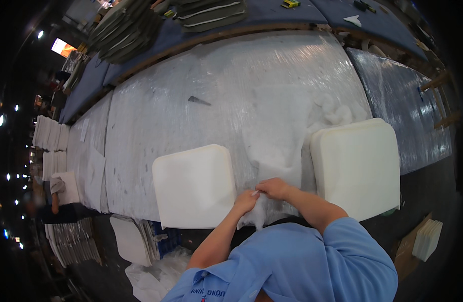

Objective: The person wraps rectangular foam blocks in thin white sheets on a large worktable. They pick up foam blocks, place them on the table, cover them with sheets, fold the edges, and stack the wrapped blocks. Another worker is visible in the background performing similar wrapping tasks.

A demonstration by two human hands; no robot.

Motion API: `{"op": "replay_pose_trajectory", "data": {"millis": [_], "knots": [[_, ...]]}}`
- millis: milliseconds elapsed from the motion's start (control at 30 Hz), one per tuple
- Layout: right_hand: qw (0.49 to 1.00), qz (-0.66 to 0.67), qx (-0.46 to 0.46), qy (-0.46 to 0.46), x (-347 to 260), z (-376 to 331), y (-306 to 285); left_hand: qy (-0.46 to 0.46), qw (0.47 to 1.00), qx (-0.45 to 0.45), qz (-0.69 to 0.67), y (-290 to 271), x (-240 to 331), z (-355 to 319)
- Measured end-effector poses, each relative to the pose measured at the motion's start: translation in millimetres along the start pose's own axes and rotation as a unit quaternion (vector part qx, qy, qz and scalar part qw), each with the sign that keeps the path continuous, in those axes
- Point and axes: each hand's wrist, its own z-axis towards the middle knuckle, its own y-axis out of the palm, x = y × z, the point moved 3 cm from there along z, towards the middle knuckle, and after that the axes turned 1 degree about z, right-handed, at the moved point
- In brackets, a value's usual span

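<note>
My left hand (245, 201) and my right hand (275, 188) meet at the near edge of the plastic-wrapped table (191, 80). Both pinch a sheet of white fluffy wadding (282, 126) that spreads away from me up the table. To the left of my hands lies a white square foam pad (194, 185). A larger white square foam pad (356, 167) lies to the right, with its near edge over the table's rim.
Stacks of dark grey pads (126, 30) sit on a blue table at the back. White pads are piled below the table on the left (133, 239) and on the right floor (427, 239). Another person (55, 201) works at far left.
</note>
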Motion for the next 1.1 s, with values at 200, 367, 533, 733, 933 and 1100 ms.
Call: {"op": "replay_pose_trajectory", "data": {"millis": [200,367,533,733,933,1100], "knots": [[0.997,-0.019,0.049,-0.054,-10.5,23.1,14.3,-0.080,0.984,0.015,-0.159,-18.8,-13.0,-28.2],[0.973,-0.085,0.060,0.204,86.1,-36.3,-18.4,0.009,0.945,0.014,-0.327,-46.5,18.6,-72.4],[0.983,-0.120,0.037,0.131,0.0,-14.5,-48.1,-0.058,0.868,0.079,-0.487,-77.7,-17.9,-75.9],[0.792,0.555,0.057,0.246,-52.3,-4.6,-41.1,0.018,0.826,-0.011,-0.563,-86.8,2.1,-70.7],[0.782,0.560,0.115,0.248,-57.8,-8.1,-25.2,0.055,0.851,-0.006,-0.522,-97.1,5.2,-85.7],[0.744,0.608,0.162,0.227,-71.7,-3.6,-33.1,0.075,0.832,0.030,-0.549,-115.2,-33.4,-98.8]]}}
